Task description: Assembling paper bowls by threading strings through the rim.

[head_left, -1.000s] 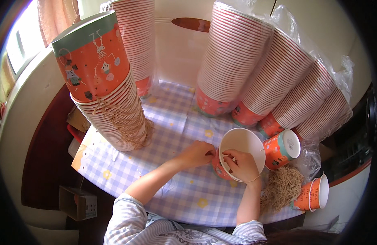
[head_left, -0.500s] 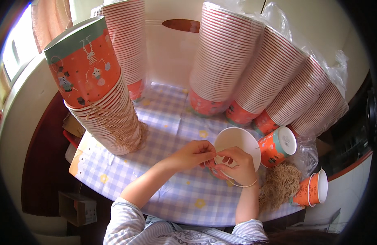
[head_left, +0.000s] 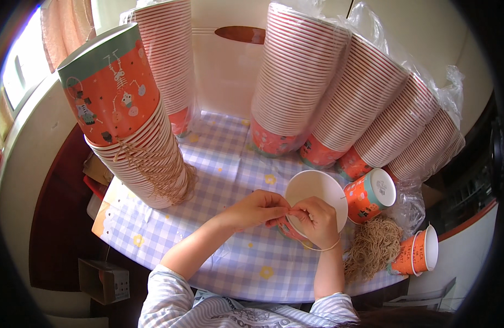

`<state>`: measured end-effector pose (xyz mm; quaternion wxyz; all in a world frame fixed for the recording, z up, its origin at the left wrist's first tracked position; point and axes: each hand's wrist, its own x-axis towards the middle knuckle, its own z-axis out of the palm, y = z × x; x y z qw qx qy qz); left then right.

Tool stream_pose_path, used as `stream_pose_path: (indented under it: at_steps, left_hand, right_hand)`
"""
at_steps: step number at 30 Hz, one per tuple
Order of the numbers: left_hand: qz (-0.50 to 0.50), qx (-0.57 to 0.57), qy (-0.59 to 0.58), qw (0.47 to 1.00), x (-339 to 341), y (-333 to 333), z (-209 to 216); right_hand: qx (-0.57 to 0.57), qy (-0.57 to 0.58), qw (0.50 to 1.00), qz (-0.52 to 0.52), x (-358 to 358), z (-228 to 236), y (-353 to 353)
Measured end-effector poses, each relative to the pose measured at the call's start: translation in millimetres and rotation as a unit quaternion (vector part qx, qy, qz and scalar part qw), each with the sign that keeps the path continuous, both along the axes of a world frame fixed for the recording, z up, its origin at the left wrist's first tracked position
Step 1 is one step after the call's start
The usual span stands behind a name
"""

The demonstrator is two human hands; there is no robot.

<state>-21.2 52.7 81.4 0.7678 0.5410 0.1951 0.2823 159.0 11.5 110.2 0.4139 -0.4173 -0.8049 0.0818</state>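
Paper tub (head_left: 322, 186) stands mouth up on table (head_left: 219, 268), right of centre; prob. light, thin-walled, firmer at rim, easily dented, maybe a bit slick; best held w/ a soft pinch at rim or palm round the side; white inside, orange print outside; L hand (head_left: 261, 209) & R hand (head_left: 316, 221) both nearly closed, fingertips together by tub's near-left rim; can't tell what, if anything, they pinch; tan cord heap (head_left: 375, 246) nearby, prob. soft & tangly.
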Motion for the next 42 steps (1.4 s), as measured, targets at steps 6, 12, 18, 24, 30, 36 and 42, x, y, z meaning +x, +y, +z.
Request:
stream_pose_path:
  at_steps: [6, 12, 18, 24, 30, 36, 42]
  left_hand:
    - [0.085, 0.048, 0.027, 0.995, 5.0, -2.9, 0.7]
    - [0.146, 0.115, 0.148, 0.971, 1.1, -5.6, 7.1]
    - [0.321, 0.486, 0.137, 0.801, 9.8, -15.2, 4.8]
    - [0.235, 0.487, 0.301, 0.785, 1.9, -19.1, 14.7]
    - [0.167, 0.345, 0.274, 0.882, 3.9, -0.6, -9.3]
    - [0.139, 0.306, 0.251, 0.908, 4.6, 4.3, -14.2]
    - [0.135, 0.280, 0.241, 0.920, 5.6, 6.2, -20.5]
  right_hand:
    - [-0.011, 0.004, 1.000, -0.011, -0.7, 0.4, -0.4]
    - [-0.095, 0.037, 0.994, -0.034, -2.8, -3.5, -2.2]
    - [-0.218, 0.146, 0.965, -0.025, -0.2, -15.3, -4.3]
    - [-0.231, 0.111, 0.967, -0.013, 0.0, -9.2, -4.0]
    - [-0.215, 0.028, 0.975, -0.051, 5.2, -13.4, 2.2]
    - [-0.241, -0.019, 0.969, -0.052, 5.9, -11.2, 0.8]
    - [-0.229, -0.035, 0.972, -0.043, 4.1, -11.9, 1.2]
